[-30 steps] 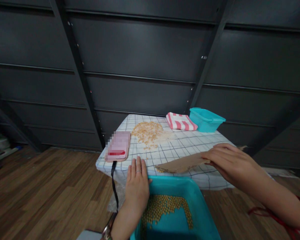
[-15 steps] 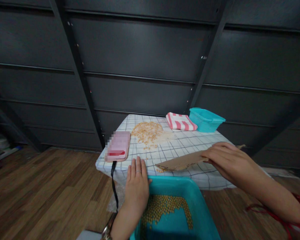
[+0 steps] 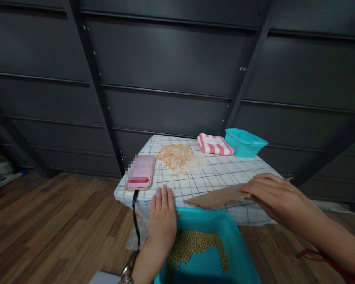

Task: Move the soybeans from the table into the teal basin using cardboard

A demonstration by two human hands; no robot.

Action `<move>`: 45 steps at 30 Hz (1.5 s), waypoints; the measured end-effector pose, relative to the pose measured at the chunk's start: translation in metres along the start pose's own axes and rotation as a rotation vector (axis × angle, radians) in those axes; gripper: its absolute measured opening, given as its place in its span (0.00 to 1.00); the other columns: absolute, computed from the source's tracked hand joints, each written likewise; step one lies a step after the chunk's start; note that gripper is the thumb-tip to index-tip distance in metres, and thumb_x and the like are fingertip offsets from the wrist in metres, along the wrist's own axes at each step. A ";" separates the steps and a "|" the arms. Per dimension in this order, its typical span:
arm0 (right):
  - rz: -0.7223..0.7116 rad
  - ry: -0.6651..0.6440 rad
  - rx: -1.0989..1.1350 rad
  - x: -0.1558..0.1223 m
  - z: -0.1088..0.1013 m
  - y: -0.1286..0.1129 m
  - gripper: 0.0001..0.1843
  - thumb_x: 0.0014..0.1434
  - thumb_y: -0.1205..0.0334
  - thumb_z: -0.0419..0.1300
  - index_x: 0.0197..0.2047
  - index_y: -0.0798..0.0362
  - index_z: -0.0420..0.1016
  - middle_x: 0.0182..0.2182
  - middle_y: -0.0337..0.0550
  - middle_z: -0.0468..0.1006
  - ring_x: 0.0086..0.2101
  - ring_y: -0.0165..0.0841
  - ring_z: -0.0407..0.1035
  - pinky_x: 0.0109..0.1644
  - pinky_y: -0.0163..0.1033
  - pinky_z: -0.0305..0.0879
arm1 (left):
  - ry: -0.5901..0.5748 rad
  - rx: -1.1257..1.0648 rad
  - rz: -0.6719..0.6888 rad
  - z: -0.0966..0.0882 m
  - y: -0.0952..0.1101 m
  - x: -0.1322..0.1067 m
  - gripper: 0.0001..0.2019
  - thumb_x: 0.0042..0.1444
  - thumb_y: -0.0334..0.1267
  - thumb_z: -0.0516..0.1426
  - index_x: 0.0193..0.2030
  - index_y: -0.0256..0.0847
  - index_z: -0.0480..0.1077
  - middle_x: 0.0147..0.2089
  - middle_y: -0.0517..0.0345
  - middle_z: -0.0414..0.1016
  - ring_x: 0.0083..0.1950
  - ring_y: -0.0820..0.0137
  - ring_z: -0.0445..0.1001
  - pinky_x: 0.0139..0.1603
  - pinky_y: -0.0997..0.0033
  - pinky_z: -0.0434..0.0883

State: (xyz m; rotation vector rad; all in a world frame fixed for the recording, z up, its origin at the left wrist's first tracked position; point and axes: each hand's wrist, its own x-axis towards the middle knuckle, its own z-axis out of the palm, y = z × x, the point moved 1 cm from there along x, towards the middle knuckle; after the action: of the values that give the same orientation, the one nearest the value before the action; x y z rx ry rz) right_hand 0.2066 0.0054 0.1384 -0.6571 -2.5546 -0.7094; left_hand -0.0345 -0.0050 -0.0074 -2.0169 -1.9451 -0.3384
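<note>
My right hand [image 3: 269,191] pinches a flat brown piece of cardboard [image 3: 215,197], whose long edge lies along the front of the table, just above the rim of a teal plastic bin [image 3: 239,240]. My left hand [image 3: 162,219] lies flat with outstretched fingers on the table's front edge, its palm and thumb against the bin's left rim. Round yellow beans [image 3: 195,240] cover part of the bin's floor. Farther back on the checked tablecloth [image 3: 165,189] is a heap of yellow beans with paler grains [image 3: 174,156]. The bin's near end runs out of view.
A pink phone-like case [image 3: 142,171] with a black strap [image 3: 134,221] lies at the table's left. At the back right are a folded red-and-white striped towel [image 3: 215,144] and a smaller teal basin [image 3: 244,144]. A dark panelled wall [image 3: 165,59] stands behind.
My right hand and the cardboard have moved slightly down towards the bin; the few beans seen under the cardboard's left end no longer show. My left hand has stayed in place.
</note>
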 end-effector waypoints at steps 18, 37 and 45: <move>0.031 0.009 -0.042 -0.010 -0.019 -0.003 0.15 0.56 0.76 0.43 0.35 0.50 0.67 0.28 0.39 0.76 0.30 0.32 0.69 0.35 0.38 0.63 | 0.000 0.032 0.013 -0.005 0.001 0.000 0.25 0.54 0.35 0.47 0.59 0.29 0.59 0.62 0.38 0.60 0.62 0.53 0.60 0.58 0.53 0.64; 0.053 -0.042 -0.094 0.001 0.006 -0.007 0.16 0.58 0.76 0.44 0.32 0.53 0.70 0.26 0.40 0.75 0.29 0.31 0.67 0.38 0.38 0.60 | 0.034 0.009 0.012 0.001 -0.001 -0.001 0.26 0.54 0.34 0.47 0.60 0.28 0.57 0.63 0.37 0.59 0.63 0.54 0.58 0.59 0.52 0.62; 0.010 -0.013 -0.235 0.001 0.022 -0.008 0.16 0.57 0.77 0.44 0.30 0.55 0.70 0.25 0.42 0.74 0.27 0.32 0.66 0.38 0.39 0.59 | 0.036 -0.020 -0.015 0.005 -0.001 0.000 0.26 0.53 0.33 0.46 0.61 0.30 0.57 0.63 0.38 0.58 0.64 0.54 0.56 0.59 0.50 0.61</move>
State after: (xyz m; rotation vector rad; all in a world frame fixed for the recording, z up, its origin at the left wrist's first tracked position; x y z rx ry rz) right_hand 0.1957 0.0118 0.1182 -0.7503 -2.4991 -1.0147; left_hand -0.0356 -0.0035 -0.0118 -1.9958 -1.9430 -0.3969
